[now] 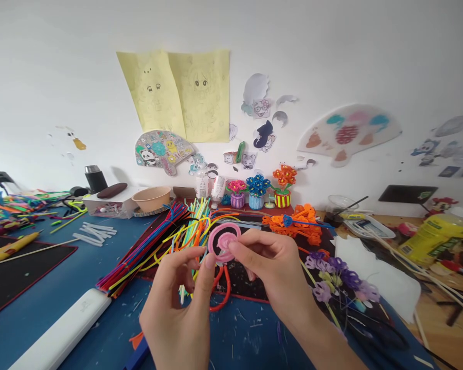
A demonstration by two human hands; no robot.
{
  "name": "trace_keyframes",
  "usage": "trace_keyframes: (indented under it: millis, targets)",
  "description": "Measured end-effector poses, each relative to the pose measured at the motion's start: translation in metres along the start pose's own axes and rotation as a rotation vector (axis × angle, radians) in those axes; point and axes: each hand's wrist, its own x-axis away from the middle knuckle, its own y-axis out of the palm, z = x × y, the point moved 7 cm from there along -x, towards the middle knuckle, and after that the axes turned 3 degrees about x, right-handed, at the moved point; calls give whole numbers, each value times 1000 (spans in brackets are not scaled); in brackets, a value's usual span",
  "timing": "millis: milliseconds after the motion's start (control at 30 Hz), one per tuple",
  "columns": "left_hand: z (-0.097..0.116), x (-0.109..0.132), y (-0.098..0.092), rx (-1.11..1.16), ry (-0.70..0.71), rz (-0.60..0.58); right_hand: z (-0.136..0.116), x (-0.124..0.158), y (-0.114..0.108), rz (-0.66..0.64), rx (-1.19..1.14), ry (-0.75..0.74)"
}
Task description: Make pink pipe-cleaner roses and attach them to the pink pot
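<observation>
A pink pipe cleaner (213, 237), bent into a ring with a small coil at its centre, is held up in front of me above the table. My right hand (274, 262) pinches it at the right side, thumb and fingers at the inner coil. At the ring's lower left, my left hand (181, 303) has its thumb and index fingertips closed on the edge. Below the ring, the red-orange handles of scissors (227, 293) show on the dark mat, partly behind my hands.
Left of my hands lies a bundle of colourful pipe cleaners (154, 244). Purple pipe-cleaner flowers (337, 275) and white paper (386, 280) lie right. Small flower pots (256, 199) stand by the wall. A glue gun (15, 246) lies far left.
</observation>
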Motion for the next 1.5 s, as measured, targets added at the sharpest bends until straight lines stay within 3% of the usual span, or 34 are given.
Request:
trace_keyframes:
  millis: [100,200,400,600,833,1133,1300,1500]
  targets:
    - [-6,-2,5,-7,-50,-113,0,1,1,14,-21,-21]
    - [-2,-2,14,-25,1,-251,1,2,3,11,-16,-16]
    - [14,-7,8,-184,225,-246,-3,1,-1,16,83,-38]
    - [23,-18,6,-378,403,-376,-2,-4,-5,-111,119,42]
    - [37,-24,17,-521,469,-535,0,-6,-11,-202,122,140]
    - [45,-25,32,-542,491,-574,-1,-6,-14,-231,161,191]
    - [44,-26,38,-554,492,-613,2,-7,-16,-313,248,188]
    - [45,-23,38,-591,552,-645,7,-10,-17,-312,259,209]
